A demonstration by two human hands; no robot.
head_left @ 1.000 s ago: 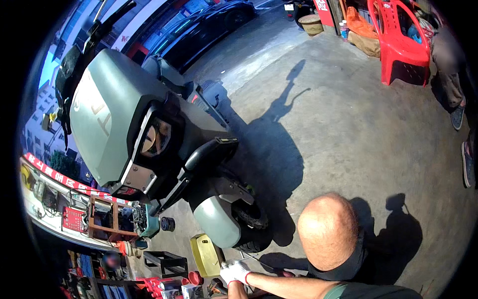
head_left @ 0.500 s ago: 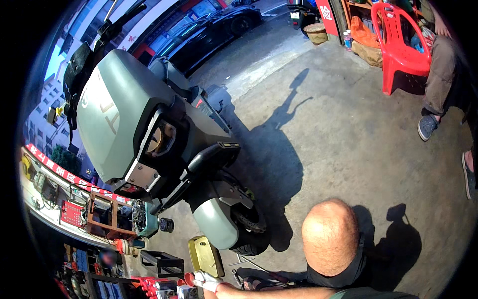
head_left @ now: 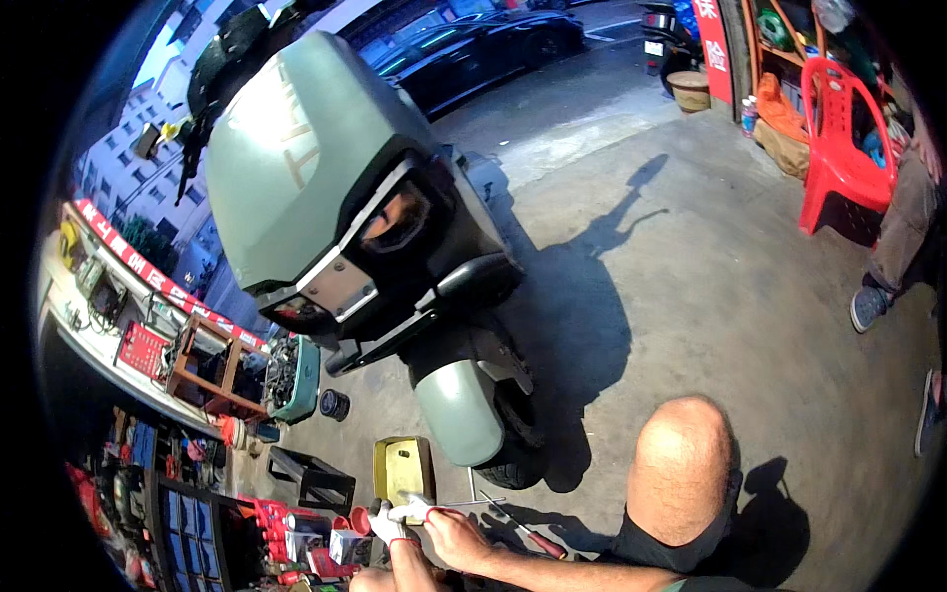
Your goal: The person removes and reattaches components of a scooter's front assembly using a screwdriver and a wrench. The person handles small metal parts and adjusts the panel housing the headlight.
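My left hand [head_left: 388, 524] and my right hand [head_left: 417, 509] meet low in the view, both in white gloves with red cuffs. Their fingers are closed together; whatever lies between them is too small to make out. Just beyond them on the floor lies a shallow yellow tray [head_left: 392, 456] with a small item in it. A screwdriver [head_left: 546, 544] with a red and dark handle and a thin metal T-shaped tool [head_left: 473, 485] rest to the right of my hands. Ahead stands a sage-green and black scooter [head_left: 326, 168], its green mudguard [head_left: 459, 414] and wheel nearest to me.
My bent knee [head_left: 683, 474] is at the lower right. Red cups and boxes [head_left: 350, 543] crowd the left of my hands, near a black stand [head_left: 311, 479]. A red plastic chair [head_left: 843, 148] and another person's leg [head_left: 903, 227] are at the far right.
The view has shifted, so the scooter and chair appear farther right. My left hand and forearm now show clearly beside the right one, and both hands sit higher in the picture.
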